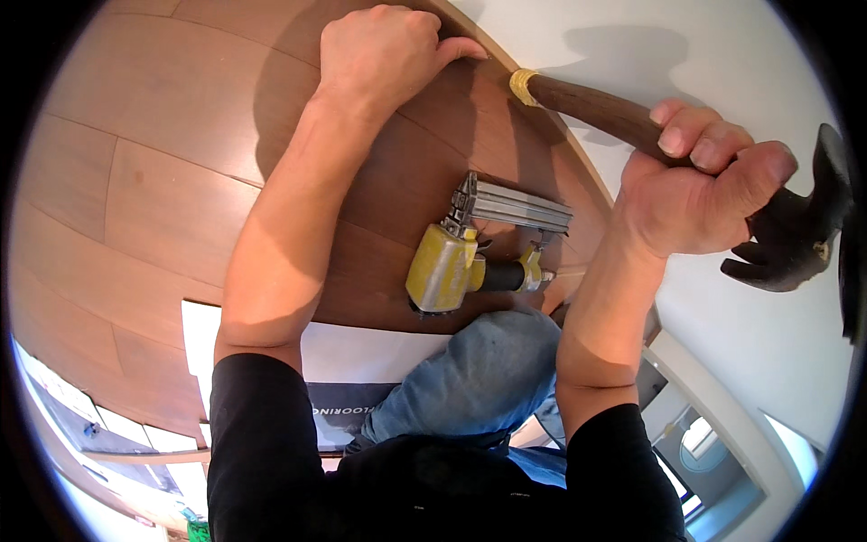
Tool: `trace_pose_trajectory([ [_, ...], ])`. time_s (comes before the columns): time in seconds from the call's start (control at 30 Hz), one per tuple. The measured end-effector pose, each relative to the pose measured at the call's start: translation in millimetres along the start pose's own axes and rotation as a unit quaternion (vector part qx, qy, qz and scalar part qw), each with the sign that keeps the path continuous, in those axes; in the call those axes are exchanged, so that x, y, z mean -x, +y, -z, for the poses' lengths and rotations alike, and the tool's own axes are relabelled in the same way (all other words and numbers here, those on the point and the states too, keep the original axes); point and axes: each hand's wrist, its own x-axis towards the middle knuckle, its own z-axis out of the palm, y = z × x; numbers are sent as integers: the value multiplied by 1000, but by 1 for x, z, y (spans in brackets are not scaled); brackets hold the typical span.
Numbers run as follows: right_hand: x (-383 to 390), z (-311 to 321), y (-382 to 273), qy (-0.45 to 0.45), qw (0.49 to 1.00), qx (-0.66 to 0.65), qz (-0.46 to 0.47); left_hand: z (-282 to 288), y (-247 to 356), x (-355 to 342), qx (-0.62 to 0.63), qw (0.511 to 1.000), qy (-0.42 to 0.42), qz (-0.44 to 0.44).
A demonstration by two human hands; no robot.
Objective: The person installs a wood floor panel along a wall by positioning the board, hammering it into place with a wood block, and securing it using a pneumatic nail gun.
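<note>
My left hand [384, 54] is at the top, over the brown plank floor [172, 144] beside the wooden strip [488, 41] along the wall. Its fingers are curled under with the thumb out; what they press or hold is hidden. My right hand [686, 190] grips the dark wooden handle of a hammer [601, 115] close to its black claw head [781, 262], raised at the right. The handle's far end has yellow wrapping. Between my forearms a yellow and silver nail gun [438, 266] lies on its side on the planks.
The white wall [741, 72] runs along the right. My jeans-clad knee [461, 370] is below the nail gun, beside a white sheet [352, 348] on the floor. A white-framed opening [745, 452] shows at the lower right, and pale panels [117, 429] at the lower left.
</note>
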Motion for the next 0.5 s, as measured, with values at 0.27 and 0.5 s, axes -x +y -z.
trace_pose_trajectory([
  [0.27, -17, 20, -15, -41, 998, -44, 2, 4, 4, 0, -13, 1000, -25, 11],
  [0.5, 2, -3, 3, -16, 999, -26, 21, 5, -1, 2, -29, 999, -30, 1],
])
